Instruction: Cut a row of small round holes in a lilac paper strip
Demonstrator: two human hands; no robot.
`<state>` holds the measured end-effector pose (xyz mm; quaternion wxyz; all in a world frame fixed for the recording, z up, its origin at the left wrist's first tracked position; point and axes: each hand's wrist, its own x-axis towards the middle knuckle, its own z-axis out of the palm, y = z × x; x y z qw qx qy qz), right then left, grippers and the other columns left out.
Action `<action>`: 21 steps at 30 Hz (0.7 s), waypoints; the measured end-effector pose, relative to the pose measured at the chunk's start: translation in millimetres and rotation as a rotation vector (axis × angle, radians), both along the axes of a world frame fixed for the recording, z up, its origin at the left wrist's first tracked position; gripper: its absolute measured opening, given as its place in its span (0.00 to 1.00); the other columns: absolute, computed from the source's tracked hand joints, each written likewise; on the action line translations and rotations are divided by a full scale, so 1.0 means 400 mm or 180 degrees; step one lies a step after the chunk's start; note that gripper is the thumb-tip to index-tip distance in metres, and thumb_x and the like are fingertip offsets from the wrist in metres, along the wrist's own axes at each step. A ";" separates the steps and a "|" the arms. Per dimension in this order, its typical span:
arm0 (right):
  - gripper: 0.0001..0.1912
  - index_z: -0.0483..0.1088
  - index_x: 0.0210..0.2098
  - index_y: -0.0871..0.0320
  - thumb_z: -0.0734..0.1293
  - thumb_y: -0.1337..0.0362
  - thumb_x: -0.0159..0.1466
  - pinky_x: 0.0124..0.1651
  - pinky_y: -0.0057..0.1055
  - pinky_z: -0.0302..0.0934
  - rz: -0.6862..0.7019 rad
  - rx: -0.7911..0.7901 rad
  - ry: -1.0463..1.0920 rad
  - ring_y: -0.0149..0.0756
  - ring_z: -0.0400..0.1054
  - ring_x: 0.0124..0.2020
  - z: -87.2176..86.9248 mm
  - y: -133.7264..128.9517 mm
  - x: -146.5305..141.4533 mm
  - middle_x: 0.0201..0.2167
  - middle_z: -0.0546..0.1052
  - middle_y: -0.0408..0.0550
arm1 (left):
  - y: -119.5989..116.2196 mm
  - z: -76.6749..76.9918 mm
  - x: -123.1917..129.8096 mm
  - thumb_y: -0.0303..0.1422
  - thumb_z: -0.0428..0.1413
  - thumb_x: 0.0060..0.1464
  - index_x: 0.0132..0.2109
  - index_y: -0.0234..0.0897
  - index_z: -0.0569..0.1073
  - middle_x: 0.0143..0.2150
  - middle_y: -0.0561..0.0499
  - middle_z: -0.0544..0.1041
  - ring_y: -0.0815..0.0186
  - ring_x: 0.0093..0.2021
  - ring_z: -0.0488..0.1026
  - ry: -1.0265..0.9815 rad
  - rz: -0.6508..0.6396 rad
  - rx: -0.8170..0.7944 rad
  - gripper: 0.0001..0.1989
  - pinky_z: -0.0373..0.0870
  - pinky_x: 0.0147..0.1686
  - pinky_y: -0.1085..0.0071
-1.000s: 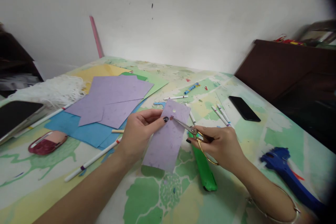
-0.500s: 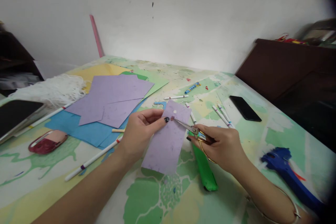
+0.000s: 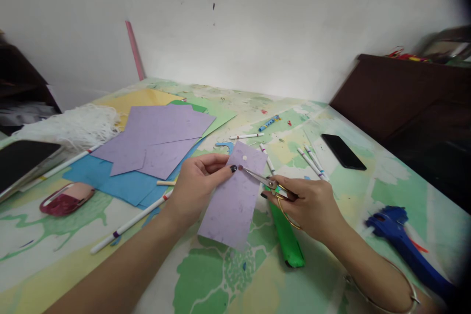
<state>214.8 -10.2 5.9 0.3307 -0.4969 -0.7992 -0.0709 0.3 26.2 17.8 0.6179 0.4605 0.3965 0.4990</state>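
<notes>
Plain white wall [image 3: 257,34] behind; table [image 3: 316,279] below, patterned in green, yellow and white. Purple card [image 3: 231,206]: thin, oblong, faintly mottled; held over the tabletop, long axis running away from the wearer and leaning right. Near its far end, a pale round spot [image 3: 245,157] and a dark reddish spot [image 3: 240,168]. Scissors [image 3: 271,184]: metal blades, nearly together; gold-coloured looped handles; tip pointing left and away, at the dark reddish spot. Left hand [image 3: 193,186]: pinched on the card's left edge, thumb uppermost. Right hand [image 3: 312,206]: curled round the scissors' handles. Farther left, flat overlapping purple sheets [image 3: 165,125]; stringy white tangle [image 3: 73,125].
</notes>
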 end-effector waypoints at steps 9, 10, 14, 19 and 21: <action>0.11 0.77 0.25 0.59 0.69 0.59 0.59 0.19 0.23 0.50 -0.0063 -0.0117 0.0461 0.24 0.54 0.16 0.012 -0.010 0.000 0.12 0.65 0.39 | 0.003 -0.007 -0.002 0.33 0.68 0.42 0.37 0.38 0.82 0.31 0.50 0.82 0.65 0.33 0.78 -0.0003 0.0127 0.0119 0.11 0.73 0.32 0.76; 0.11 0.77 0.24 0.59 0.70 0.59 0.58 0.19 0.23 0.50 -0.0124 -0.0157 0.0618 0.25 0.53 0.16 0.013 -0.009 0.003 0.12 0.64 0.39 | 0.005 -0.008 -0.003 0.33 0.68 0.42 0.36 0.38 0.81 0.32 0.50 0.82 0.65 0.33 0.78 -0.0015 0.0160 0.0122 0.11 0.73 0.33 0.76; 0.10 0.78 0.26 0.60 0.71 0.58 0.55 0.20 0.26 0.47 -0.0480 -0.0469 0.1201 0.26 0.48 0.18 0.012 0.004 0.016 0.13 0.58 0.38 | 0.006 -0.009 -0.004 0.33 0.67 0.43 0.35 0.38 0.81 0.32 0.49 0.83 0.67 0.33 0.78 -0.0023 0.0219 0.0119 0.09 0.73 0.32 0.78; 0.14 0.77 0.30 0.61 0.73 0.55 0.54 0.21 0.26 0.44 -0.0662 -0.0636 0.1158 0.26 0.46 0.19 0.011 0.011 0.015 0.14 0.54 0.36 | 0.004 -0.008 -0.001 0.33 0.67 0.44 0.35 0.38 0.80 0.32 0.50 0.82 0.68 0.33 0.78 0.0016 0.0253 0.0215 0.09 0.73 0.32 0.78; 0.12 0.76 0.29 0.60 0.73 0.56 0.53 0.22 0.26 0.46 -0.0610 -0.0565 0.1055 0.25 0.47 0.18 0.010 0.007 0.009 0.14 0.55 0.36 | 0.004 -0.007 0.000 0.32 0.67 0.44 0.35 0.38 0.80 0.32 0.51 0.82 0.67 0.34 0.78 0.0061 0.0329 0.0309 0.08 0.73 0.34 0.77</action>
